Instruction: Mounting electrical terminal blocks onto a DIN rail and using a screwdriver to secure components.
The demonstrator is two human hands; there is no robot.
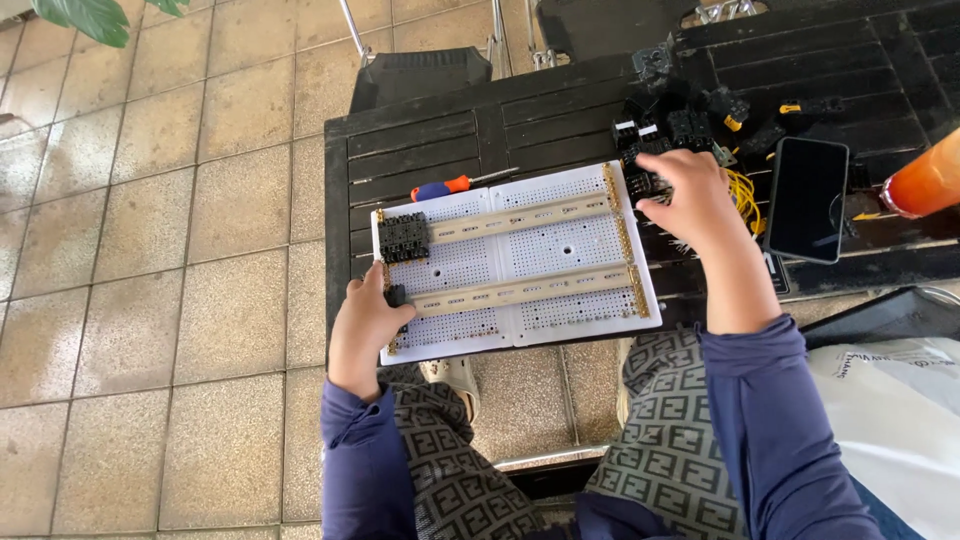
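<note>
Sitting at a dark slatted table (pixel 560 110), seen from above, with a white perforated mounting panel (pixel 520 262) lying just ahead of both hands, long axis running left to right and tilted slightly, the right end a little farther away. Left hand (pixel 365 325) curling over the near left corner of the panel, fingers pressed together around a small black relay socket (pixel 397 295) at the left end of the nearer metal rail (pixel 520 289). Right hand (pixel 690 200) reaching past the far right corner of the panel into a heap of black relay sockets (pixel 665 130), fingers bent down and pinching one socket (pixel 645 183) at the heap's near edge; exact grip partly hidden by the knuckles. Two pale rails crossing the panel lengthwise, parallel to its long axis, the farther rail (pixel 520 217) carrying a larger black socket block (pixel 404 237) at its left end, just beyond the left hand's fingertips. Orange-and-blue-handled screwdriver (pixel 455 184) lying beyond the panel's far edge, shaft pointing right, roughly parallel to the rails. Yellow wires (pixel 742 195) bunching just right of the right hand, a dark smartphone (pixel 807 198) lying face up farther right, an orange drink glass (pixel 925 180) beyond that. Tiled floor (pixel 150 250) spreading left of the left hand.
</note>
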